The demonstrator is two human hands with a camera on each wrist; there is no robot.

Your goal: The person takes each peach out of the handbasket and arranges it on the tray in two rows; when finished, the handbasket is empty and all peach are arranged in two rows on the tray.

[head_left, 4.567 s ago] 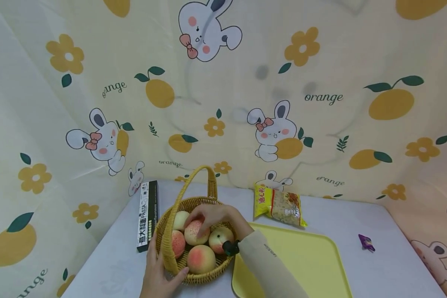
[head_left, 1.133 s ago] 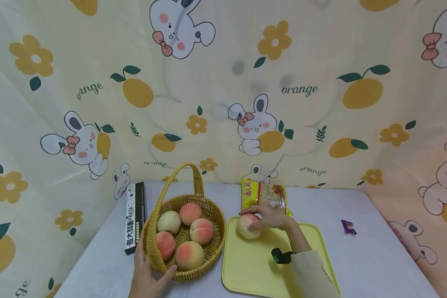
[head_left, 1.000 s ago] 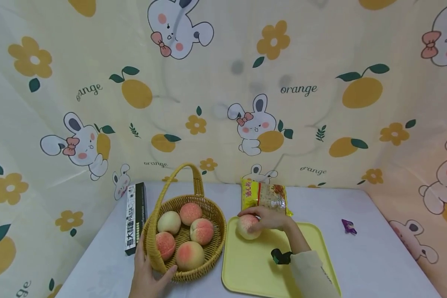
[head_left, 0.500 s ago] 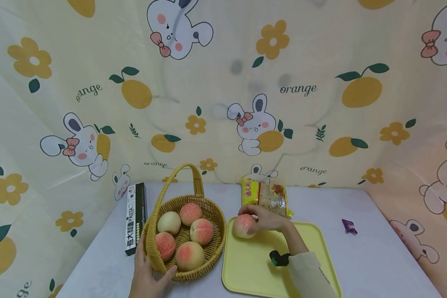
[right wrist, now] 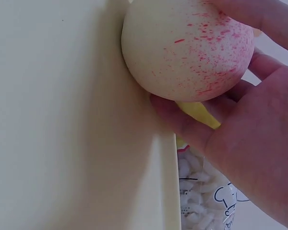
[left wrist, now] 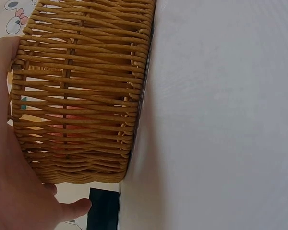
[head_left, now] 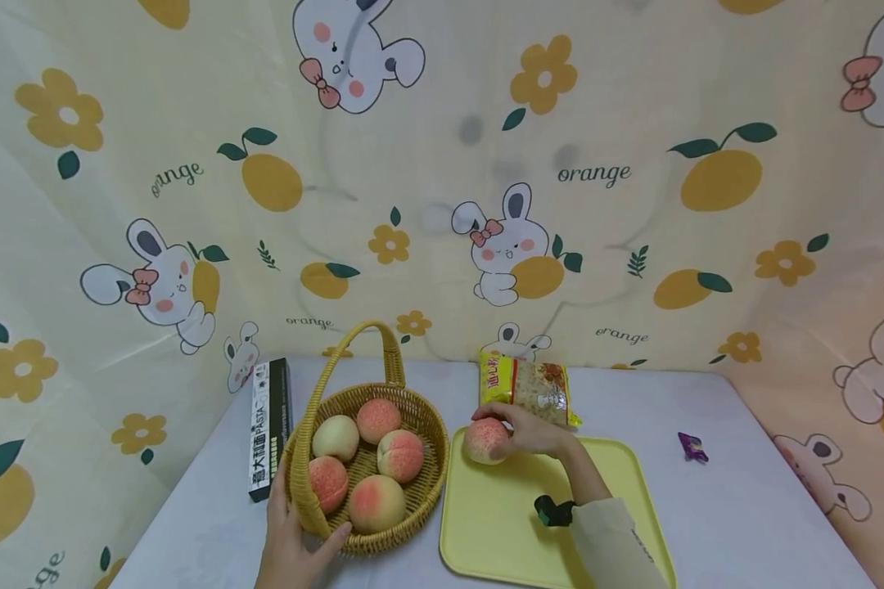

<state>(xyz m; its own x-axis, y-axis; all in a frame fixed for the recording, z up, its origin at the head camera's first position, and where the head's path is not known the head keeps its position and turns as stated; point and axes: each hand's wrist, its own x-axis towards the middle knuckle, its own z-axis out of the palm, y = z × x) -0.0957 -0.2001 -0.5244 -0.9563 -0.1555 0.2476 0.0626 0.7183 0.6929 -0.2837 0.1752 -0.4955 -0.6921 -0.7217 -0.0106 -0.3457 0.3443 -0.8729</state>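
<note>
My right hand (head_left: 534, 432) holds a pale peach with pink speckles (head_left: 484, 442) at the far left corner of the yellow tray (head_left: 497, 540). In the right wrist view, thumb and fingers curve round this peach (right wrist: 182, 52), which sits right at the tray surface. A woven basket with a tall handle (head_left: 394, 364) stands to the left of the tray. Several peaches lie in it, among them a whitish one (head_left: 336, 438) and a large yellow-pink one (head_left: 377, 504). My left hand (head_left: 292, 546) grips the basket's near left side, thumb over the rim.
A black-and-white pasta box (head_left: 269, 429) lies left of the basket. Behind the tray is a yellow bag of macaroni (head_left: 534, 388). A small purple wrapped candy (head_left: 693, 447) lies on the white table (head_left: 762, 523) at the right. A patterned curtain (head_left: 427, 139) encloses the back and sides.
My right hand has lifted the speckled peach from the basket and brought it right to the tray. Over the last second the peach has turned and shifted slightly left. My left hand keeps its grip.
</note>
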